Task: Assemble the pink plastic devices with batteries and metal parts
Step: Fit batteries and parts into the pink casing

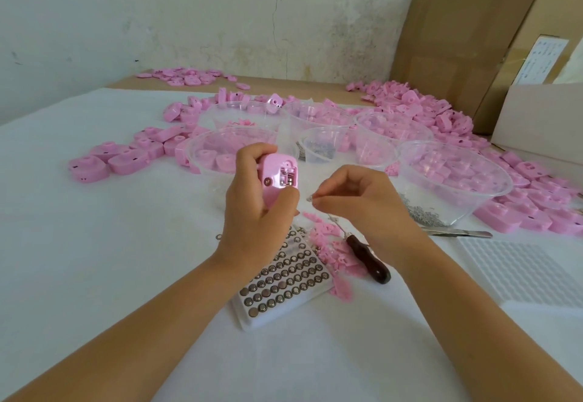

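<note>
Gripping a pink device (279, 177) in the middle of the frame with the left hand (255, 199), fingers curled round it, open side up. Pinching a tiny metal part (310, 197) between the fingertips of the right hand (356, 199), just beside the device. Lying below the hands: a tray of button batteries (284, 275), pink scraps (328, 244), a dark-handled screwdriver (367, 258). Sitting behind: clear bowls (485, 199). Piled at upper right: pink shells (426, 108) near a cardboard box (467, 38).
</note>
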`<state>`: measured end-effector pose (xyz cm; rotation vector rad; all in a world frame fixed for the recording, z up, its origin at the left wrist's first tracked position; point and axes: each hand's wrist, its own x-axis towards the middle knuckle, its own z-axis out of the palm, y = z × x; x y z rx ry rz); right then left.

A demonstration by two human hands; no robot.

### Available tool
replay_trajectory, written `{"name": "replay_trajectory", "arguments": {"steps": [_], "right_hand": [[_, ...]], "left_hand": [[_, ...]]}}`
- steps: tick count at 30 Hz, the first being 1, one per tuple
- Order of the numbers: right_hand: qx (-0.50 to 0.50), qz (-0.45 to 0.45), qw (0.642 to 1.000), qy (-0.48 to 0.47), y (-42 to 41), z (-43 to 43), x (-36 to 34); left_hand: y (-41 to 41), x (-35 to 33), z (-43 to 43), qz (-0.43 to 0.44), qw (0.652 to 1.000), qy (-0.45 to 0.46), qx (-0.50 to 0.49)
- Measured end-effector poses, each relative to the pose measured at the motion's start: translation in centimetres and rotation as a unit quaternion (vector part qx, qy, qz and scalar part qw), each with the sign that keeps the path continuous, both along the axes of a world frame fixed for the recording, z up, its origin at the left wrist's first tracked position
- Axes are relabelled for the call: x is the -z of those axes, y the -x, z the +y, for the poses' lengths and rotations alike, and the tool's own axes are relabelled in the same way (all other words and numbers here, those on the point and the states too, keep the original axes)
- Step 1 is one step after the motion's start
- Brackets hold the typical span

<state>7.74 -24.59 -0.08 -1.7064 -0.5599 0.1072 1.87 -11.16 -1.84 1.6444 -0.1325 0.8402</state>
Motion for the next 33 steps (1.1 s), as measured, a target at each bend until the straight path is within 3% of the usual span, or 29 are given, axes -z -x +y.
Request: {"name": "replay_trajectory", "arguments": {"steps": [4,7,10,20,27,33], "right_hand": [[0.037,-0.102,0.991,-0.080,0.3,0.2,0.0],[0.065,-0.228,0.970,-0.054,0.9,0.2,0.0],[0.074,-0.296,0.952,-0.020,1.4,0.4,0.1],[0.075,-0.359,0.930,0.036,1.3,0.4,0.2],[0.114,-0.464,0.871,0.115,1.7,0.4,0.4],[0.136,-0.444,0.884,0.048,1.9,0.2,0.4]], "left_hand": [[-0.2,0.3,0.0,0.041,0.999,-0.010,0.030],[-0.3,0.4,0.0,0.065,0.997,-0.016,0.028],[-0.3,0.5,-0.1,0.084,0.996,-0.028,0.028],[-0.3,0.4,-0.1,0.076,0.995,-0.064,0.027],[-0.3,0.7,0.0,0.072,0.995,-0.071,0.012],[0.0,0.3,-0.2,0.071,0.996,0.007,0.061]]}}
